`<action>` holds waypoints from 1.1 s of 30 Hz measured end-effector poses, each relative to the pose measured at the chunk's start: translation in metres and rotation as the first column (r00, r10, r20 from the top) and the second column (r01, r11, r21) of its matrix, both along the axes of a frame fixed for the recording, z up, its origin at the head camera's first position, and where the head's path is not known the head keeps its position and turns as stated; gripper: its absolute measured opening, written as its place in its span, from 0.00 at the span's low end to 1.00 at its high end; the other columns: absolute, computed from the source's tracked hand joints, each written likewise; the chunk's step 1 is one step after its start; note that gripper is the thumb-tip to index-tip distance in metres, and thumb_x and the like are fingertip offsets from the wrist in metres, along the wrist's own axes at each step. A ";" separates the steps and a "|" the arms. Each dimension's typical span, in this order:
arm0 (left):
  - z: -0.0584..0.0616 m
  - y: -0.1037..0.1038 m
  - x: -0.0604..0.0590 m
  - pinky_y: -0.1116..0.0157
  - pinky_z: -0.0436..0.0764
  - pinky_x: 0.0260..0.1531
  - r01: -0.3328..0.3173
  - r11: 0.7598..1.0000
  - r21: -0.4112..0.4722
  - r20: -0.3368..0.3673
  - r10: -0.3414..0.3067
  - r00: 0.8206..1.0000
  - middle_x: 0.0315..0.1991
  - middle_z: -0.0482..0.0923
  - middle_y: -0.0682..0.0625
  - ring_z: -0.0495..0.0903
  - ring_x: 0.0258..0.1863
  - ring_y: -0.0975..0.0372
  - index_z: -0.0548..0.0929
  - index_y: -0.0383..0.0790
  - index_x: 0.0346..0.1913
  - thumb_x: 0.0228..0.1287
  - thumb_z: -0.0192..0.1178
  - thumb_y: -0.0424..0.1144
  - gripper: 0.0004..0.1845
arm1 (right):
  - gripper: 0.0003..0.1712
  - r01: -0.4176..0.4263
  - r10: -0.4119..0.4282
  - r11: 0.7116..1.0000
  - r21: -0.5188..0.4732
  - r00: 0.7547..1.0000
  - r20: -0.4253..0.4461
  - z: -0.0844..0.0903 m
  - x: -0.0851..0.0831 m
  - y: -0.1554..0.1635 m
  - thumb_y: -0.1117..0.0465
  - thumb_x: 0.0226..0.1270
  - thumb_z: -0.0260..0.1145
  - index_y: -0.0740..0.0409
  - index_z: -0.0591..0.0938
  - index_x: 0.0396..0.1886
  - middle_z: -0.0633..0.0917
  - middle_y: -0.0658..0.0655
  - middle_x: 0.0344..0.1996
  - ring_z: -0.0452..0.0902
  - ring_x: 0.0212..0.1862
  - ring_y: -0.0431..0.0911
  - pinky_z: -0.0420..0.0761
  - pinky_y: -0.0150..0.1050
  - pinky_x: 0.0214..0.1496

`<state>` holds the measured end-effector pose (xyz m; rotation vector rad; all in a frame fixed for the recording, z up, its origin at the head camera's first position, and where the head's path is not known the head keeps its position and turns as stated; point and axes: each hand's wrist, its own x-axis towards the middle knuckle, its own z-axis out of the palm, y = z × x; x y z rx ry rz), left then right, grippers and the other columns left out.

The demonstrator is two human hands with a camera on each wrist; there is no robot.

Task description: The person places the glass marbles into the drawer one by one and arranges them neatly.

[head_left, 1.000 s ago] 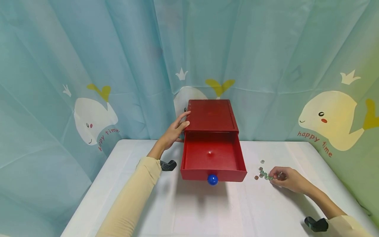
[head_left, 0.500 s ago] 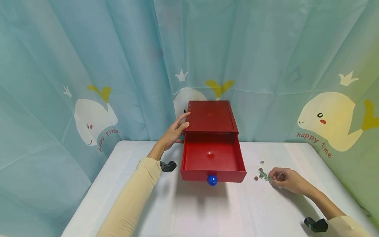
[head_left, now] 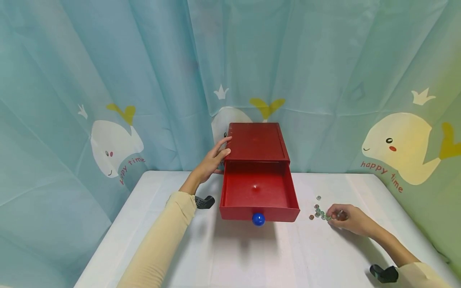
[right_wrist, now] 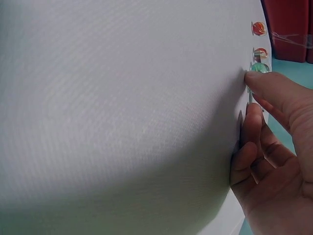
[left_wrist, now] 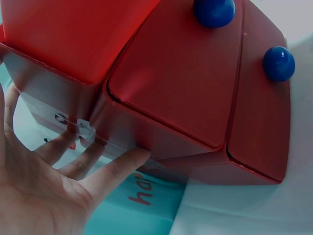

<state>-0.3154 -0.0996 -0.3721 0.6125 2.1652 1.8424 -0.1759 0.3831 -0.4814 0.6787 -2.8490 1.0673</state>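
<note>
A red drawer cabinet (head_left: 257, 140) stands on the table, its top drawer (head_left: 257, 186) pulled out with nothing inside. My left hand (head_left: 209, 162) rests against the cabinet's left side, fingers spread. In the left wrist view, fingers (left_wrist: 117, 169) touch the side wall near clear tape. My right hand (head_left: 347, 218) is low on the table at the right end of several small glass marbles (head_left: 317, 211). Thumb and forefinger close around a greenish marble (head_left: 328, 218) at the tips. The right wrist view shows a green marble (right_wrist: 259, 67) by the thumb; the fingers partly hide the contact.
The drawer's blue knob (head_left: 258, 219) juts toward the front. Lower drawers with blue knobs (left_wrist: 279, 63) show in the left wrist view. A white cloth (head_left: 259, 260) covers the table. A pale blue-green whale-print curtain (head_left: 162, 80) hangs behind it.
The whole head view has shifted down very slightly. Both hands, the drawer and the marbles keep their places.
</note>
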 end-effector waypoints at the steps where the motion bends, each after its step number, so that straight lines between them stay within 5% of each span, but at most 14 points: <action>1: 0.000 0.000 0.000 0.37 0.81 0.52 -0.001 1.000 -0.002 -0.001 0.001 1.000 0.77 0.62 0.47 0.70 0.71 0.48 0.59 0.70 0.78 0.76 0.51 0.56 0.31 | 0.10 -0.003 0.003 1.000 0.001 1.000 0.001 0.000 0.000 0.000 0.69 0.59 0.74 0.53 0.83 0.35 0.78 0.42 0.27 0.67 0.26 0.31 0.69 0.32 0.25; 20: -0.002 0.001 0.000 0.37 0.80 0.52 -0.012 1.000 -0.006 -0.004 0.012 1.000 0.77 0.62 0.47 0.68 0.72 0.49 0.60 0.71 0.78 0.77 0.51 0.55 0.30 | 0.08 -0.057 0.057 0.998 0.007 0.995 0.083 0.013 -0.003 0.001 0.68 0.61 0.73 0.54 0.83 0.35 0.79 0.44 0.28 0.71 0.27 0.32 0.72 0.32 0.26; 33: -0.003 0.001 -0.001 0.38 0.81 0.52 -0.008 1.000 0.006 -0.001 0.008 1.000 0.76 0.62 0.46 0.69 0.71 0.48 0.59 0.70 0.78 0.77 0.51 0.54 0.30 | 0.10 -0.107 0.105 0.994 -0.035 0.993 -0.046 0.032 -0.007 0.006 0.72 0.62 0.73 0.55 0.83 0.36 0.82 0.47 0.29 0.76 0.26 0.35 0.73 0.32 0.25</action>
